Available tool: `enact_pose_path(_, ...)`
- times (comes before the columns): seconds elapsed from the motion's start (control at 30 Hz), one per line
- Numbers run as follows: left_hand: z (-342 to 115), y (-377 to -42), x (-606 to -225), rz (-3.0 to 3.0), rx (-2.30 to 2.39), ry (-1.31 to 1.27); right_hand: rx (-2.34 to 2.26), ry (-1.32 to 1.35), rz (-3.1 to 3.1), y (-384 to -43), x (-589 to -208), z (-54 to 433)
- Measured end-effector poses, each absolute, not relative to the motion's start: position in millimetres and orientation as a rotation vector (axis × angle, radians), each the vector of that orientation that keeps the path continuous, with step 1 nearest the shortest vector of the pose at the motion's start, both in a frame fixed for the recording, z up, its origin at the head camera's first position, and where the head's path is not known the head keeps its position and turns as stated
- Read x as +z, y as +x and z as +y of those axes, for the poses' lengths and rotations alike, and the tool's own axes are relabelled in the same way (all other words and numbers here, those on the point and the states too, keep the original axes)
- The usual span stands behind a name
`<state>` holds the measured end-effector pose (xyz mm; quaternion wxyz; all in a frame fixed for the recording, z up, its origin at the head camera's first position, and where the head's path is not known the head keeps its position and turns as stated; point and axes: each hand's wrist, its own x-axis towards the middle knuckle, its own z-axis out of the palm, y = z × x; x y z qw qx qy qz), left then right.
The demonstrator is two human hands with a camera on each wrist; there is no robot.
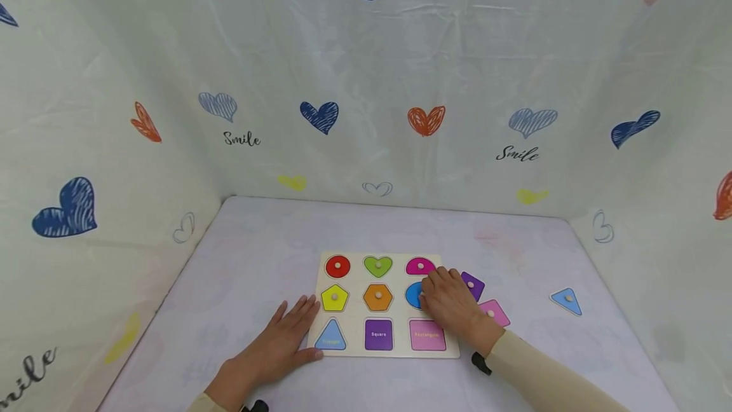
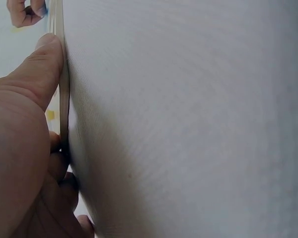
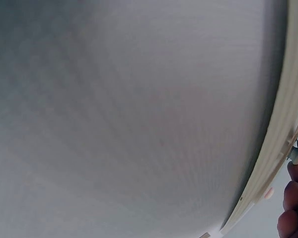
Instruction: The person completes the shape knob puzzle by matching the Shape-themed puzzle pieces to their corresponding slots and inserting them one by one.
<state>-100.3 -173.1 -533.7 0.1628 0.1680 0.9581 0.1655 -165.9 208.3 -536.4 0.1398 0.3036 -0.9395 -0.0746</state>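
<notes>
a white cloth printed with coloured hearts and the word "smile" (image 1: 517, 154) walls in a pale lilac tabletop (image 1: 263, 253). near its middle lies the landmark, a flat pale wooden puzzle board (image 1: 454, 351) with nine shape slots. on the board's far row sit a red circle piece (image 1: 337, 266), a green heart piece (image 1: 377, 266) and a magenta half-round piece (image 1: 420, 265); its middle row holds a yellow pentagon piece (image 1: 334, 298), an orange hexagon piece (image 1: 377, 297) and a blue round piece (image 1: 413, 295). the near row shows three open slots, a light blue triangle, a purple one printed "square" and a pink one printed "rectangle".

the left hand (image 1: 280, 342) lies flat on the tabletop against the board's left near edge, fingers straight and spread, thumb touching the board's edge; the left wrist view shows that thumb pressed to the thin wooden rim. the right hand (image 1: 452, 304) rests over the board's right side, fingers curled down on the blue round piece, which sits in the middle-row right slot, largely hidden by them. the right wrist view shows fingertips (image 3: 294, 196) at a small pale peg.

just right of the board lie a purple square piece (image 1: 474, 285) and a pink rectangle piece (image 1: 497, 313), both partly behind the right hand. well to the right of the board lies a light blue triangle piece (image 1: 567, 301).
</notes>
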Motion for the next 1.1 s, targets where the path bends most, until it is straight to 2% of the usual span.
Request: enact_pose_path(1.1,-173.8,-101.0,-534.7,2.733,0.488,0.479,-0.197,0.874,-2.730,-167.1,-535.1,206.9)
